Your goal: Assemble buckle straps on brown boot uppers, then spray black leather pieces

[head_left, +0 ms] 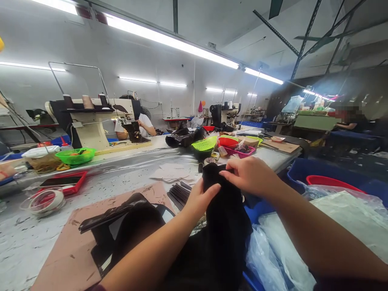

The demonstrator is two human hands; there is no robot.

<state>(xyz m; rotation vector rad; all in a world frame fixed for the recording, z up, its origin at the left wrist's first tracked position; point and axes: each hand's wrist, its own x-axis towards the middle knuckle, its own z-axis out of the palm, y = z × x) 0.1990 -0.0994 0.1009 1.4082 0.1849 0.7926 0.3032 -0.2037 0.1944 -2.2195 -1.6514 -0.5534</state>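
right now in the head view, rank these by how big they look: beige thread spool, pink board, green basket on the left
1. Pink board, partly covered
2. Green basket
3. Beige thread spool

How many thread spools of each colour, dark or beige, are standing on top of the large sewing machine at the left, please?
Dark spools: 2
Beige spool: 1
Total: 3

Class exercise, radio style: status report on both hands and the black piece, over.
Left hand and right hand: both gripping black piece, near its upper end. Dark strips lie just beyond left hand.
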